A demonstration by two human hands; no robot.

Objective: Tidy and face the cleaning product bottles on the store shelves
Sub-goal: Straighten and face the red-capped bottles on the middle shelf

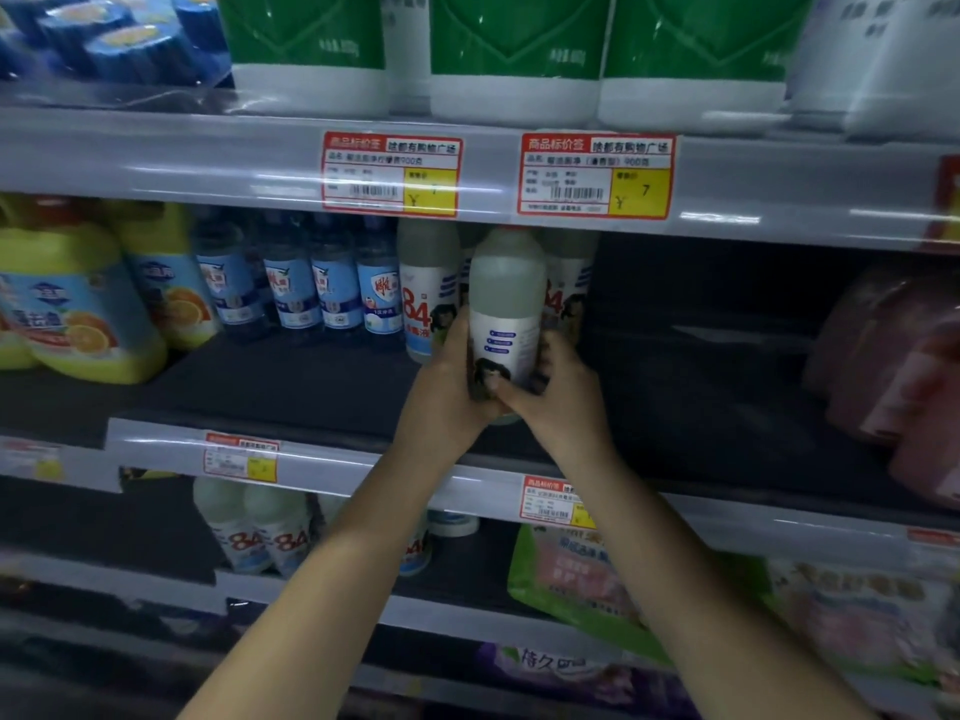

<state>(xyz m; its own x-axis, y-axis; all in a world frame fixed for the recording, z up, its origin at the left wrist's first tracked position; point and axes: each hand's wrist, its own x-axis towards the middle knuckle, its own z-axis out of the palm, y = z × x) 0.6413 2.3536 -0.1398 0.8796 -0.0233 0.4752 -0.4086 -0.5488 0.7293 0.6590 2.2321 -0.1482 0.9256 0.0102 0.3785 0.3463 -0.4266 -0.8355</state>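
Note:
A white disinfectant bottle [506, 309] stands upright near the front of the middle shelf [291, 387], its label turned partly sideways. My left hand [447, 387] grips its lower left side, and my right hand [558, 392] grips its lower right, thumb across the base. Two more white "84" bottles stand behind it: one to the left [426, 293] faces forward, one to the right [569, 288] is half hidden. A row of dark blue bottles [332, 283] stands further left.
Yellow jugs [78, 309] fill the middle shelf's left end and pink packs [893, 366] its right end. Green and white containers [514, 59] stand on the top shelf. The lower shelf holds more "84" bottles [260, 532] and green refill pouches [571, 574].

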